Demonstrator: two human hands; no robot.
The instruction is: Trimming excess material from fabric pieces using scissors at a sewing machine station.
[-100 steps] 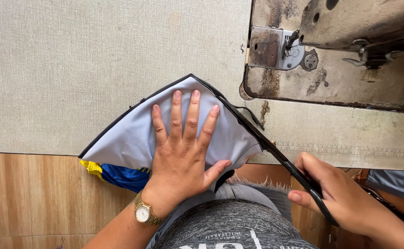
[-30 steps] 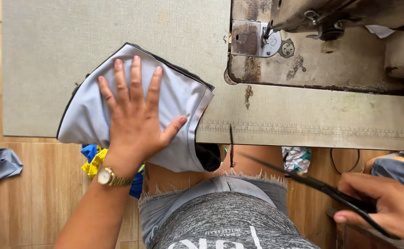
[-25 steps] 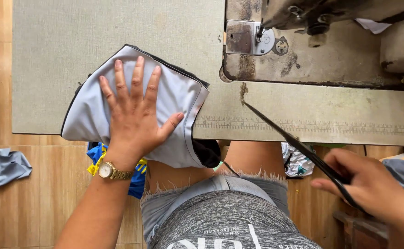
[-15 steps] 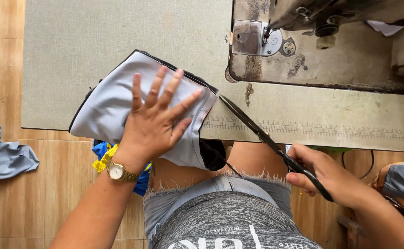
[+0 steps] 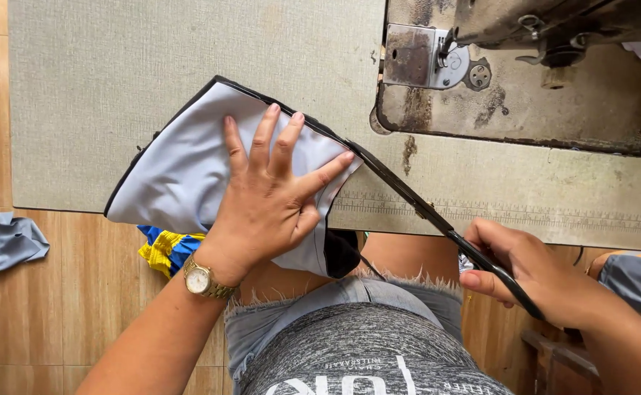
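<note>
Head view: my left hand, spread flat, pins the grey fabric on the tabletop; my right hand grips scissors, blades seemingly closed, at its black edge.

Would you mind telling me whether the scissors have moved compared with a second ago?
Yes. The scissors have swung up and left from below the table edge, so their tips now reach the grey cloth, held by the right hand.

two hands, one scissors, one sewing machine (three cloth pieces).
</note>
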